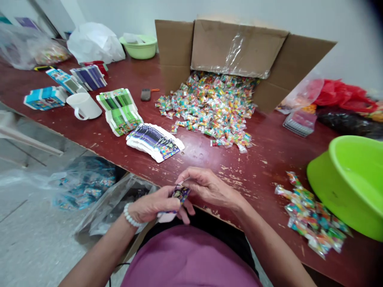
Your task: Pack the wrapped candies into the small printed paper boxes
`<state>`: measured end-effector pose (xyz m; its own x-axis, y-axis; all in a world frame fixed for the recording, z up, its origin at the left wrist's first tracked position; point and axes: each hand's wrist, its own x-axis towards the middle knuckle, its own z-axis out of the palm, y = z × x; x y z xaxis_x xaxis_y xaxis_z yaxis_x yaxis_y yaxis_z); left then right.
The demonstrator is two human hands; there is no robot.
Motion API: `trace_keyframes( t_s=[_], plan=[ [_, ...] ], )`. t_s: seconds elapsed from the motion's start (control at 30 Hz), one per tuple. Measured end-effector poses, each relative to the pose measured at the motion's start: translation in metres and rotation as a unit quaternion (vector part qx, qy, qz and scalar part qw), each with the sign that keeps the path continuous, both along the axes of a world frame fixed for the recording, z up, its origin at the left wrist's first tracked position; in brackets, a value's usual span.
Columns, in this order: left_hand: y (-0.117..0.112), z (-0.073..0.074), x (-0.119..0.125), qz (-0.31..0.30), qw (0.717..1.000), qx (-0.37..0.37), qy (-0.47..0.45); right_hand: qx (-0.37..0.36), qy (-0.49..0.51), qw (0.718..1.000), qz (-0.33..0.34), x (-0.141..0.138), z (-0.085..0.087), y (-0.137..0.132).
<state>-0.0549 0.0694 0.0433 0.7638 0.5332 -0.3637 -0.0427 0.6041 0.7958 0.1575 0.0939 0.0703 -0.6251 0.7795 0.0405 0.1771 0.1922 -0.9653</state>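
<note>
Both hands meet low in the centre of the frame, at the table edge (209,159). Left hand (152,207) and right hand (206,186) pinch one small printed card box (180,194) between their fingertips — closed on it together. Judgement: fold along the creases, thumbs on the flap, keeping the print undamaged. Flat cards (154,141) lie at centre-left — candy packets (311,217) at lower right.

A small packing workshop, by the look of it. A worn red table (263,159) carries a tipped cardboard box (239,48) spilling wrapped candies (209,107), stacks of flat printed cartons (154,141) (unfolded) and green plastic basins (353,179).
</note>
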Motion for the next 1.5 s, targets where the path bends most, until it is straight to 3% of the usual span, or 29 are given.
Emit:
trace_keyframes(
  t_s=[0.07, 0.17, 0.27, 0.37, 0.47, 0.57, 0.63, 0.77, 0.87, 1.07, 1.3, 1.37, 1.5],
  plan=[
    [-0.006, -0.012, 0.009, -0.012, 0.997, -0.052, -0.059, -0.04, 0.024, 0.999, -0.011, 0.0, 0.001, -0.006],
    [-0.016, -0.021, 0.016, 0.039, 0.992, -0.075, -0.091, -0.129, 0.089, 0.986, -0.05, 0.002, -0.008, -0.014],
    [-0.021, -0.019, 0.018, 0.077, 0.99, -0.073, -0.094, -0.173, 0.142, 0.97, -0.095, 0.003, -0.021, -0.021],
    [-0.021, -0.012, 0.02, 0.092, 0.991, -0.069, -0.066, -0.169, 0.158, 0.967, -0.11, 0.001, -0.03, -0.028],
    [-0.021, -0.006, 0.025, 0.109, 0.991, -0.063, -0.042, -0.081, 0.128, 0.973, -0.176, -0.002, -0.031, -0.036],
    [-0.022, -0.005, 0.031, 0.143, 0.988, -0.047, -0.044, 0.116, 0.013, 0.954, -0.275, -0.003, -0.026, -0.042],
    [-0.024, -0.007, 0.034, 0.154, 0.987, -0.034, -0.041, 0.206, -0.064, 0.939, -0.267, -0.002, -0.022, -0.044],
    [-0.027, -0.014, 0.034, 0.145, 0.989, -0.012, -0.009, 0.243, -0.113, 0.946, -0.183, 0.002, -0.016, -0.041],
    [-0.027, -0.015, 0.032, 0.118, 0.993, 0.001, 0.012, 0.219, -0.103, 0.958, -0.155, 0.005, -0.015, -0.038],
    [-0.021, -0.011, 0.03, 0.047, 0.997, 0.054, 0.031, 0.084, -0.062, 0.989, -0.106, 0.012, -0.01, -0.035],
    [-0.016, -0.007, 0.032, 0.006, 0.999, -0.012, 0.03, -0.053, -0.02, 0.998, 0.011, 0.026, -0.003, -0.027],
    [-0.015, -0.003, 0.033, 0.027, 0.998, -0.019, 0.053, -0.074, 0.011, 0.997, -0.01, 0.024, -0.008, -0.027],
    [-0.013, 0.001, 0.041, 0.137, 0.987, 0.01, 0.089, 0.017, -0.012, 0.977, -0.214, 0.011, -0.025, -0.031]
  ],
)
